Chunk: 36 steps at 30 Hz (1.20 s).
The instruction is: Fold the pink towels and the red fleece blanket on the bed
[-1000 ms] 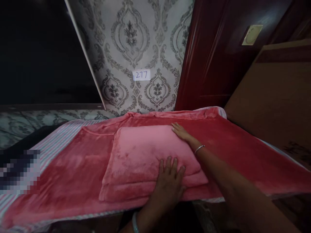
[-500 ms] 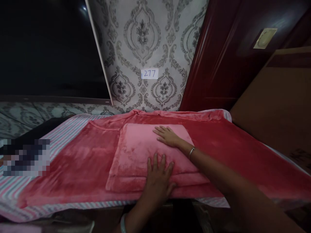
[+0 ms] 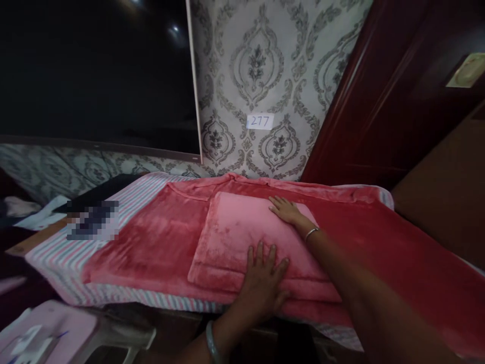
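A folded pink plush blanket (image 3: 235, 227) lies on a wide red plush cloth (image 3: 151, 253), with layered folds along its near side. My left hand (image 3: 264, 280) rests flat on the near part of the folded blanket, fingers spread. Farther back, my right hand (image 3: 287, 210) lies flat on its right rear part, the fingers stretched out. Neither hand grips anything. The right forearm covers the blanket's right side.
Under the red cloth a striped sheet (image 3: 125, 202) shows at the left and front. A pixelated dark object (image 3: 93, 220) sits at left. A pink stool (image 3: 64, 323) holds small items. Behind are a dark screen (image 3: 94, 76) and a numbered paper (image 3: 259, 121); a brown box (image 3: 447, 187) stands right.
The view has swung left, so everything sits farther right and the pink stool shows more. Both hands stay flat on the folded blanket, the right one slightly nearer its right edge.
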Available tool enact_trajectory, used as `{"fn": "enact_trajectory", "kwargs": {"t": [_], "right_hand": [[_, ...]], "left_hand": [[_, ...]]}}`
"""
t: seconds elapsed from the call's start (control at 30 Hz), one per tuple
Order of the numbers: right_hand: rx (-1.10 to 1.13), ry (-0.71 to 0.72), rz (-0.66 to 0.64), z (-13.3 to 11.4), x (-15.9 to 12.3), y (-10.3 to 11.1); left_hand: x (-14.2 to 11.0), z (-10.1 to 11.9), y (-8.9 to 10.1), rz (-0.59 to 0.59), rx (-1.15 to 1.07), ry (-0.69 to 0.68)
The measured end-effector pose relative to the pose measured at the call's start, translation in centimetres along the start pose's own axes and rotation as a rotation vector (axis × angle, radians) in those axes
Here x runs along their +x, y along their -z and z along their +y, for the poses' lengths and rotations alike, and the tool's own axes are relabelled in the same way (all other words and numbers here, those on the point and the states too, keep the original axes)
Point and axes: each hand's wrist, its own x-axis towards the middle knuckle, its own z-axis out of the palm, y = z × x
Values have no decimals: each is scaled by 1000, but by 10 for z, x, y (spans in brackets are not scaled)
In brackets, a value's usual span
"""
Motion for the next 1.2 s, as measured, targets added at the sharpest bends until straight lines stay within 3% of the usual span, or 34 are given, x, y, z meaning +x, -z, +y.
{"fn": "enact_trajectory", "kwargs": {"t": [0.1, 0.17, 0.23, 0.3, 0.4, 0.53, 0.9, 1.2], "right_hand": [[-11, 72, 119, -24, -8, 6], [-22, 257, 191, -48, -18, 4], [-42, 491, 183, -73, -28, -2], [-60, 678, 131, -95, -36, -11], [-68, 774, 69, -115, -33, -23], [-64, 708, 47, -126, -5, -26], [-6, 471, -61, -151, 63, -18], [69, 315, -77, -164, 70, -12]], "left_hand": [[-3, -4, 23, -5, -30, 14], [-8, -12, 37, 33, -11, 78], [-16, -23, 44, 94, 42, 182], [-26, -35, 42, 136, 101, 262], [-40, -46, 27, 152, 162, 275], [-47, -49, 13, 159, 191, 266], [-49, -48, 14, 177, 174, 275], [-48, -54, 7, 226, 177, 272]]}}
